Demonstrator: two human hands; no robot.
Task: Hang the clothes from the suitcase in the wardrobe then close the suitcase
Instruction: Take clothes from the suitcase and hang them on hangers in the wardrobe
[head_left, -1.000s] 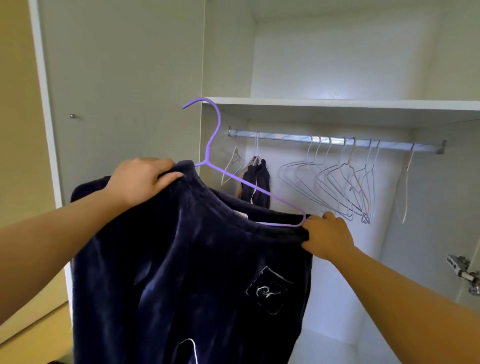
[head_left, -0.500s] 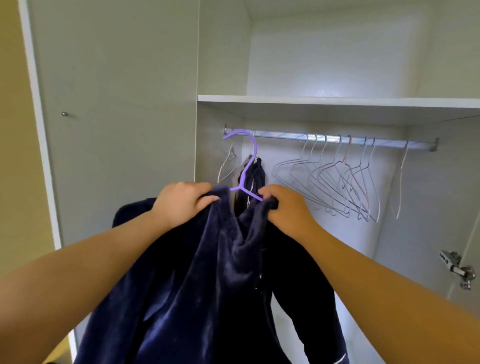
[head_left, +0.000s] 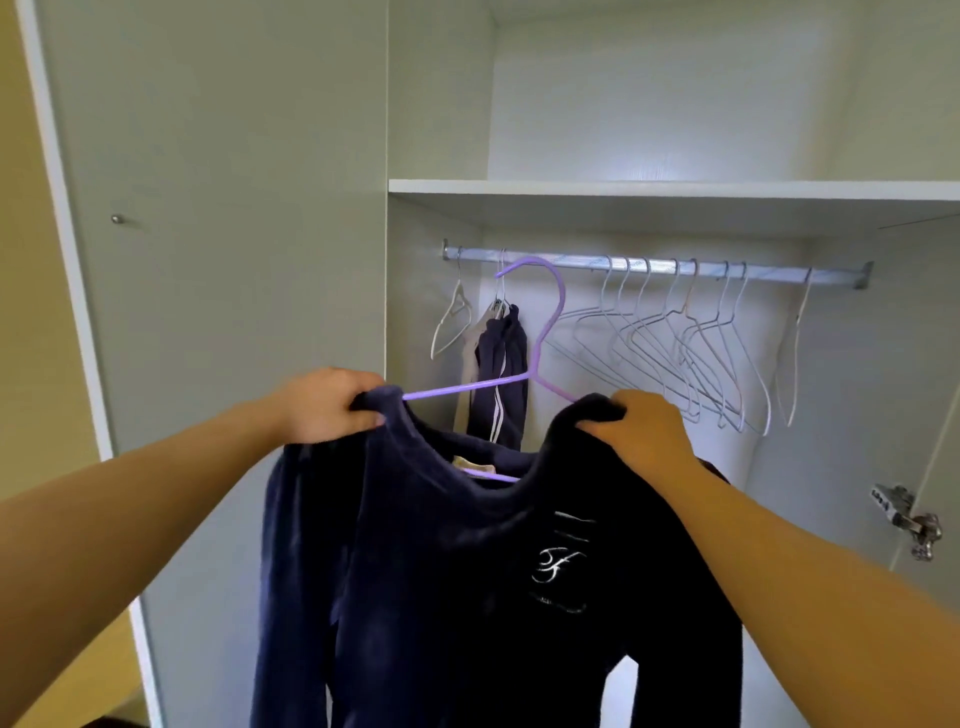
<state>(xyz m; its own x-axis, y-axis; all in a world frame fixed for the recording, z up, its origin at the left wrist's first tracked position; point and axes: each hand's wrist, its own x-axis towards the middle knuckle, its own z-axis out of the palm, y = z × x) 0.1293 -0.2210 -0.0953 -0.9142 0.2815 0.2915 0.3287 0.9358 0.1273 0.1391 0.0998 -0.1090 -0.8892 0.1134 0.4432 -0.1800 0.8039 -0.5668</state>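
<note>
Yellow wall (head_left: 23, 270) left; pale wardrobe door (head_left: 234, 156) beside it, small knob (head_left: 118, 219); white shelf (head_left: 675, 188) above; metal hinge (head_left: 906, 519) right.

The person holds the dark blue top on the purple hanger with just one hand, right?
No, both hands. The left hand and the right hand each grip a shoulder of the dark blue top on the purple hanger, as the head view shows.

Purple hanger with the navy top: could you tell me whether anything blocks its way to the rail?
Nothing visible does: the hook of the purple plastic hanger faces a bare stretch of the metal rail, between the hung navy garment and the empty wire hangers.
</note>
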